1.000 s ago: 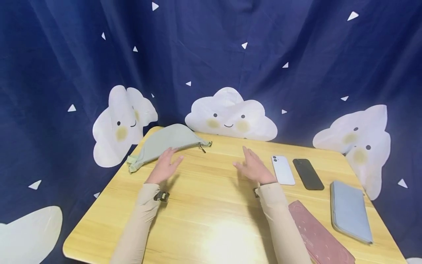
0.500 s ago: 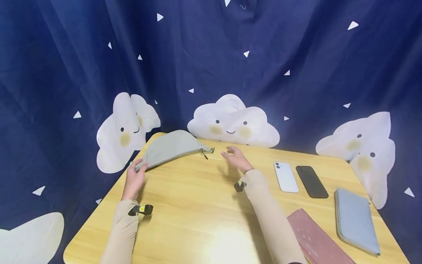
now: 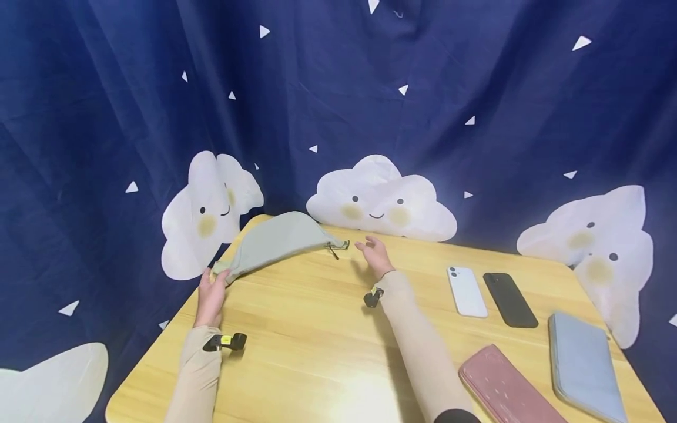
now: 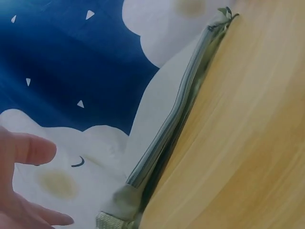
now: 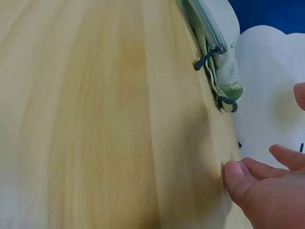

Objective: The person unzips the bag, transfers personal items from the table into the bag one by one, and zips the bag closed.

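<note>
Pale wood made the surface point(image 3: 301, 329), with a grey-green, half-moon fabric bag point(image 3: 277, 238) at far left, contents hidden, long axis running near-left to far-right. The left hand point(image 3: 211, 298), empty, digits apart, was nearer, just beside the bag's left end; the right hand point(image 3: 375, 257), empty, fingers loosely bent, hung beyond its right end.

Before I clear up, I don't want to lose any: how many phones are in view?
2: a white phone on the right side of the table, and a black phone just right of it. Any inside the grey-green bag would be hidden.
</note>
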Demonstrator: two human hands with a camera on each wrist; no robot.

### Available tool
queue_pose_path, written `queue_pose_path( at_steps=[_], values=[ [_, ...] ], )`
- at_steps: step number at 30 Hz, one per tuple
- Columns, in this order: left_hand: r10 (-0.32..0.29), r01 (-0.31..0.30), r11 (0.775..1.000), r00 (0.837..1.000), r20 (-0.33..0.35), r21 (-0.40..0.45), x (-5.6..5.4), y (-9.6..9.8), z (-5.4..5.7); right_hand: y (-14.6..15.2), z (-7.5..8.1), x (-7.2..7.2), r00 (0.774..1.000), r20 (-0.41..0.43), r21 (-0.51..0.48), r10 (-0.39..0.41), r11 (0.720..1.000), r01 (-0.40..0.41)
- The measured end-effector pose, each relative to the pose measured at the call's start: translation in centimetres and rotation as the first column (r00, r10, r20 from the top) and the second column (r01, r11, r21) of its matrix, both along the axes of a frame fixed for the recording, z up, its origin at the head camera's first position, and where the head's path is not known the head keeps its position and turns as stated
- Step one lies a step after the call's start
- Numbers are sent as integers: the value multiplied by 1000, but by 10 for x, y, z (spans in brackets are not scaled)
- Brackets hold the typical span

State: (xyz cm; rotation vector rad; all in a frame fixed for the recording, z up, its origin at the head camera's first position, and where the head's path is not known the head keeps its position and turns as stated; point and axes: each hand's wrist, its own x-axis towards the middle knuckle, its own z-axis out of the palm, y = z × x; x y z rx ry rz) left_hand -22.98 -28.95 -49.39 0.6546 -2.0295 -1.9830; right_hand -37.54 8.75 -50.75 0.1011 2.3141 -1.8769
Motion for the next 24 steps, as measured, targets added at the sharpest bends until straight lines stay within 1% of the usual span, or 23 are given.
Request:
queue_pose_path(
  at_steps=[2,3,6,10,13,16,19,24],
  values=[
    [-35,36,998,999,-10,61,-2,0,-1,-3,0,-3,1000,8,-31,-11,999,11],
    [-42,43,995,999,-10,85,-2,0,-1,-5,0,-4,1000,16,-43,-8,999,9],
    [-57,59,988,998,-23,139,-2,0,-1,-10,1,-7,999,27,-83,27,996,-25],
    [-71,74,969,997,-23,235,-2,0,0,-14,1,-11,998,36,-147,56,988,-50],
    [-86,91,952,996,-29,292,-1,-2,2,-18,2,-12,996,44,-148,76,987,-69],
    [-92,99,945,995,-37,310,0,-2,2,-20,3,-12,993,41,-119,112,987,-107],
    [-88,96,945,995,-38,311,0,-3,1,-22,4,-13,989,40,-112,145,984,-140],
    [-87,92,944,996,-31,317,-1,-4,0,-27,6,-12,988,51,-123,147,982,-140]
  ],
)
